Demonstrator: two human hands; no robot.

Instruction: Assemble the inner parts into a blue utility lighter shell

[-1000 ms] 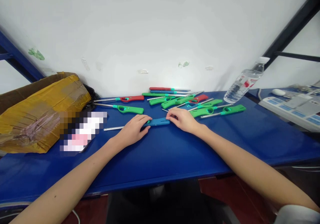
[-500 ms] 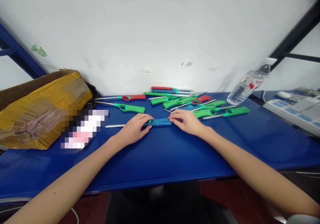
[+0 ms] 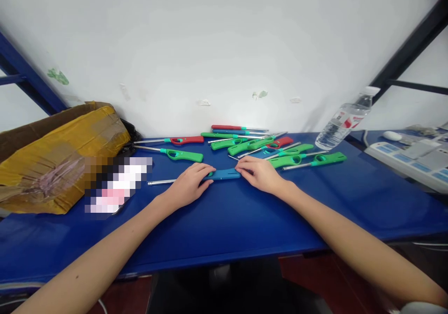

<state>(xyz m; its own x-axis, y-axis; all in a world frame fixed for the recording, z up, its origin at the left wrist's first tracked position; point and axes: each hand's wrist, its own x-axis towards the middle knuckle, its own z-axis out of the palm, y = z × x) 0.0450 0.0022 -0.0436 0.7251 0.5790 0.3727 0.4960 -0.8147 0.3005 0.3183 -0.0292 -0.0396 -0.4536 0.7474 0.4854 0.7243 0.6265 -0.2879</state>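
A blue long-necked gas lighter lies on the blue table, its metal barrel pointing left. My left hand is closed around its trigger part, fingers over the top and thumb at the near side. At the handle's right end, my right hand pinches the tip between thumb and fingers. The trigger is mostly hidden under my left hand. Behind my hands lie a green lighter and a red lighter, both with barrels to the left. A pile of several green, red and blue lighters spreads behind my right hand.
A yellow-taped cardboard box stands at the left, with a blurred-out flat object beside it. To the right, a water bottle leans by the wall. A white power strip is at the far right. The table's front edge runs below my hands.
The view has shifted slightly. Both hands keep their hold on the blue lighter, which stays in nearly the same place.
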